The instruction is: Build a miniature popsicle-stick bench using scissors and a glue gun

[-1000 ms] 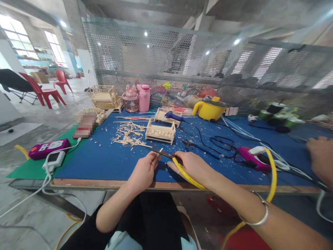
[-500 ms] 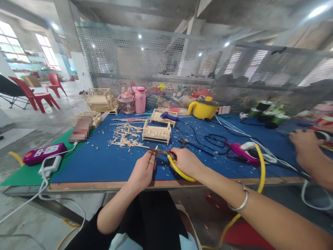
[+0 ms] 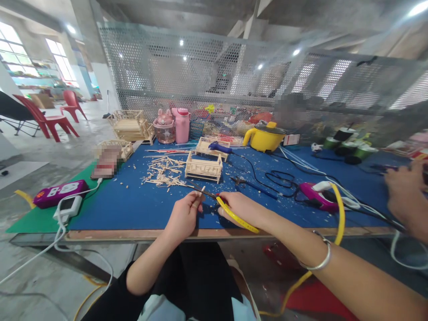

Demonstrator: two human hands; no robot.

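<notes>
Near the table's front edge, my left hand [image 3: 185,215] pinches a short pale wooden stick [image 3: 202,191] that pokes up past the fingertips. My right hand [image 3: 239,207] is closed round scissors with yellow handles [image 3: 236,217]; their dark blades point left, by the stick and my left fingers. Whether the blades touch the stick I cannot tell. Just beyond my hands stands a small wooden stick frame like a tiny bed [image 3: 203,168]. A heap of loose short sticks [image 3: 163,171] lies to its left.
Blue-handled pliers [image 3: 254,187] and a blue glue gun [image 3: 219,147] with a black cord lie on the blue mat. A yellow pot [image 3: 265,137], pink bottle [image 3: 181,125] and larger wooden frames [image 3: 129,125] stand behind. At right are a purple power strip [image 3: 317,196] and another person's hand [image 3: 406,183].
The view has shifted slightly. The scissors' handles have swung a little to the right and down. The other person's hand at the right has moved farther right.
</notes>
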